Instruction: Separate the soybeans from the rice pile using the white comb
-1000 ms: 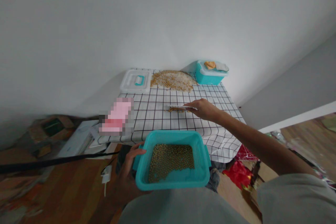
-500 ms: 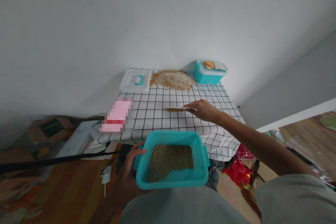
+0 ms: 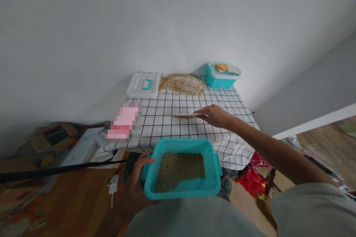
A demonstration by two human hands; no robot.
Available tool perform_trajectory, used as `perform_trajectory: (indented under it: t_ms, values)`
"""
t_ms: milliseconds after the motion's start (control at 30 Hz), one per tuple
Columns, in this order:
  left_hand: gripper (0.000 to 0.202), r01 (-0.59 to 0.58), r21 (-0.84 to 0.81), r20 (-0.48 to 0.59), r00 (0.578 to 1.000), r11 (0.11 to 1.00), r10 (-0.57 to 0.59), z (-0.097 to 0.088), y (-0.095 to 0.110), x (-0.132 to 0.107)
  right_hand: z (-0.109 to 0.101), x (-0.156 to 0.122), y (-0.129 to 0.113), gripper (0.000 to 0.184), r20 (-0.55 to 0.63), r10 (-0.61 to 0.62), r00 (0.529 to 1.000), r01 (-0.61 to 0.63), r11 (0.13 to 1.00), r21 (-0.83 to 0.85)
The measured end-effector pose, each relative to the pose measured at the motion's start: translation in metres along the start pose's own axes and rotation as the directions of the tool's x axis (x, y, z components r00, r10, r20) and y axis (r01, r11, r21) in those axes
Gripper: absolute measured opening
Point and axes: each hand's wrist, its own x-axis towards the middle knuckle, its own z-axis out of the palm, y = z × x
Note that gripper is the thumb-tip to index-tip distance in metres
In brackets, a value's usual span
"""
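My left hand (image 3: 137, 177) grips the left side of a teal plastic bin (image 3: 183, 143), which sits in front of my body at the table's near edge. A layer of tan beans (image 3: 180, 170) covers most of the bin's floor. Over the middle of the table, my right hand (image 3: 214, 115) is closed on the right end of a thin white flat sheet (image 3: 187, 114), seen almost edge-on. A narrow row of beans (image 3: 184, 117) shows along the sheet's near edge. Beyond it, a wide pile of beans mixed with something whitish (image 3: 182, 84) lies at the back.
A clear lid with a teal handle (image 3: 147, 84) lies at the back left. A lidded teal box (image 3: 221, 82) carrying folded cloths stands at the back right. A blurred-out pink item (image 3: 124, 122) lies on the left of the checked tablecloth (image 3: 164, 131). The wall rises behind.
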Motion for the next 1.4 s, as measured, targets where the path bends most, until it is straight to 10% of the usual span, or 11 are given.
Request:
perform_trajectory:
  t_ms: [1400]
  values:
    - [0.091,0.058,0.032,0.027,0.998,0.998,-0.058,0.027,0.010,0.014,0.001,-0.013,0.003,0.033,-0.048,-0.050,0.998,0.054,0.995,0.083]
